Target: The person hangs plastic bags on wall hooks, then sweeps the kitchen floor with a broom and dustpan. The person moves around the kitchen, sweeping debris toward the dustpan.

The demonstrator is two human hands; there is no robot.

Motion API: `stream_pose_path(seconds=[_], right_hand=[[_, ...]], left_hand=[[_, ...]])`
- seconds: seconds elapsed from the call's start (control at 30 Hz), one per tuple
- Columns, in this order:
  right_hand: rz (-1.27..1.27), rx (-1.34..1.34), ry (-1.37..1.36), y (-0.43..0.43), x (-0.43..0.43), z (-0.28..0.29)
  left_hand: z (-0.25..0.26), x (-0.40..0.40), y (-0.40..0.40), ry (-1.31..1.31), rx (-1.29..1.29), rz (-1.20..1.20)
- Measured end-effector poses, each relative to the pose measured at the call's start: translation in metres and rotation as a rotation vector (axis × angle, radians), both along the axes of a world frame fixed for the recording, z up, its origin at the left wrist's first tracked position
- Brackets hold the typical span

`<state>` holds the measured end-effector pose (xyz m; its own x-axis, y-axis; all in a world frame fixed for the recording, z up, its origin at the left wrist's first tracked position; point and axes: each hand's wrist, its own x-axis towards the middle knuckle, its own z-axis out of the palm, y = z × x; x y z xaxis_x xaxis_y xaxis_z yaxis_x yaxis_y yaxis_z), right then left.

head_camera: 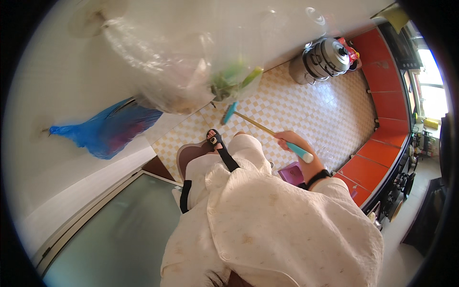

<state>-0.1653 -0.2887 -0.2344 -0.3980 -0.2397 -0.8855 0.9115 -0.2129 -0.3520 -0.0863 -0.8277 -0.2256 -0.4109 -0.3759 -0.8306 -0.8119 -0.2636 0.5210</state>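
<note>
My right hand (287, 139) is closed around the handle of a small broom (255, 124). The handle is wooden-coloured with a turquoise grip (297, 150), whose pale end sticks out past my hand. At its far end, the turquoise broom head (229, 113) has dark bristles and is low over the checkered tile floor (272, 107); contact with the tiles cannot be told. A purple plastic dustpan (291, 173) lies by my right forearm, partly hidden behind it. My left hand is out of view.
Clear plastic bags (161, 68), one with green vegetables, and a blue bag (111, 129) hang on the wall. Stacked metal pots (328, 59) stand by the wall. Orange cabinets (383, 140) line the right. A frosted-glass door (118, 229) is at lower left, near a brown mat (186, 152).
</note>
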Motion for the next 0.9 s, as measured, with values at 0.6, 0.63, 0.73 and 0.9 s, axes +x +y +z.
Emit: stream_pose_path(seconds=[0.6, 0.63, 0.73, 0.9], right_hand=[[-0.387, 0.020, -0.441, 0.226, 0.132, -0.031], [-0.369, 0.061, -0.385, 0.231, 0.126, -0.019], [-0.323, 0.078, -0.217, 0.237, 0.106, 0.004], [-0.246, 0.085, -0.012, 0.222, 0.019, -0.043]], left_hand=[[-0.010, -0.034, 0.278, -0.027, 0.066, -0.166], [-0.009, -0.035, 0.286, -0.031, 0.069, -0.169], [-0.003, -0.032, 0.304, -0.043, 0.070, -0.181], [-0.003, -0.032, 0.324, -0.057, 0.056, -0.209]])
